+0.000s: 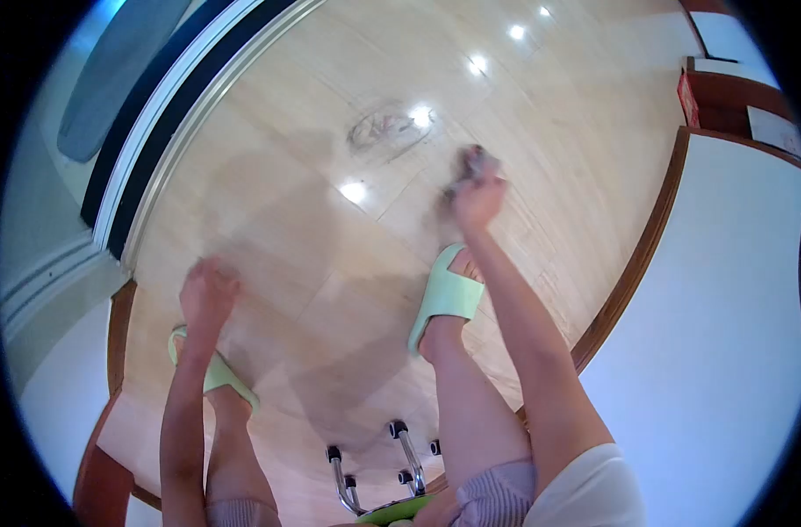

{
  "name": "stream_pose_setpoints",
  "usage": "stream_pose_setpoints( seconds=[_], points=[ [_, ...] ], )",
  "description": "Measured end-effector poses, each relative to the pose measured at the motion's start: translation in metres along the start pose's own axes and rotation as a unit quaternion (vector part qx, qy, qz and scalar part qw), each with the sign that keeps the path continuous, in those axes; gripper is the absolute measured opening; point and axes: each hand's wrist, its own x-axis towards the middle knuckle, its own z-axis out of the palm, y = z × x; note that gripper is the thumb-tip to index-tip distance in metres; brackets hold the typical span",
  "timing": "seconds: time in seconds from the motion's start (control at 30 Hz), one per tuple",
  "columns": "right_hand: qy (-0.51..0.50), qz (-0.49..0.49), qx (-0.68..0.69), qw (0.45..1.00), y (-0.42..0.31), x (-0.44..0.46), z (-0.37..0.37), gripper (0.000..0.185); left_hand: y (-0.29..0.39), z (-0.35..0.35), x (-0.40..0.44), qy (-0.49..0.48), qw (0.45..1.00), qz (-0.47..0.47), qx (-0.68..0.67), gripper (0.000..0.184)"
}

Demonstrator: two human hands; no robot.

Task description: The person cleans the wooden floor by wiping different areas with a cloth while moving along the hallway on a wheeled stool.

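My right hand [479, 206] is low over the pale floor [330, 303], ahead of my right slipper. Its fingers are closed on a small crumpled grey thing [477, 167] with dark and pinkish parts, too blurred to name. To the left of that hand, dark scribbled marks [387, 132] spread across the floor tiles. My left hand [209, 294] hangs just above my left slipper [216, 373]. Motion smears its fingers, and nothing shows in it.
My light green right slipper [451, 297] rests on the floor. Below me stands a stool with chrome legs [407, 448]. A white panel with brown trim [716, 290] lies along the right. On the left runs a sliding-door track [159, 140]. Ceiling lights reflect off the floor.
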Motion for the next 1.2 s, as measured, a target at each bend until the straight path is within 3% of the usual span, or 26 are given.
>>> stream_pose_setpoints(
  seconds=[0.07,0.17,0.27,0.37,0.47,0.57,0.6,0.67,0.7,0.73,0.83,0.93,1.0,1.1,1.2],
  points=[
    [-0.034,-0.018,0.074,0.997,-0.059,-0.017,-0.001,0.051,-0.005,0.0,0.026,0.172,0.98,0.092,0.027,0.098],
    [-0.168,-0.035,0.197,0.965,-0.092,-0.03,0.001,0.056,0.026,-0.01,0.06,0.27,0.952,0.113,0.085,0.12],
    [-0.15,-0.036,0.291,0.944,-0.083,-0.035,-0.017,0.058,0.053,-0.011,0.08,0.174,0.974,0.005,0.143,0.128],
    [-0.069,-0.007,0.251,0.966,-0.017,-0.017,-0.038,0.058,0.023,0.003,0.096,0.197,0.968,0.07,0.138,0.132],
    [0.002,0.059,0.081,0.995,0.072,0.005,-0.065,0.058,0.038,-0.007,0.088,0.189,0.972,0.04,0.134,0.134],
    [0.027,0.132,0.11,0.985,0.143,0.007,-0.054,0.06,0.049,-0.013,0.086,0.155,0.98,0.003,0.122,0.135],
    [0.058,0.131,0.05,0.988,0.124,0.001,-0.056,0.058,0.045,-0.011,0.087,0.153,0.98,0.002,0.125,0.135],
    [-0.001,0.153,0.004,0.988,0.061,0.003,-0.053,0.054,0.037,-0.004,0.093,0.149,0.98,0.003,0.128,0.135],
    [0.025,0.08,0.074,0.994,0.027,-0.001,-0.049,0.051,0.042,-0.006,0.091,0.137,0.982,-0.005,0.133,0.135],
    [0.017,0.088,0.123,0.988,0.01,-0.01,-0.029,0.053,0.049,-0.01,0.089,0.128,0.982,-0.015,0.138,0.135],
    [-0.119,0.053,0.289,0.948,-0.055,-0.026,-0.027,0.055,0.055,-0.015,0.087,0.13,0.981,-0.025,0.142,0.136],
    [-0.114,0.021,0.365,0.924,-0.057,-0.029,-0.02,0.056,0.024,0.001,0.107,0.14,0.982,0.016,0.126,0.136],
    [-0.044,0.054,0.389,0.919,-0.03,-0.016,-0.027,0.051,0.016,-0.002,0.099,0.13,0.985,0.009,0.117,0.136],
    [0.115,0.051,0.232,0.965,0.033,0.029,-0.046,0.051,0.055,-0.019,0.09,0.111,0.987,-0.032,0.108,0.136],
    [0.102,0.126,0.121,0.979,0.061,0.062,-0.036,0.055,0.053,-0.018,0.088,0.106,0.988,-0.034,0.106,0.137]
  ],
)
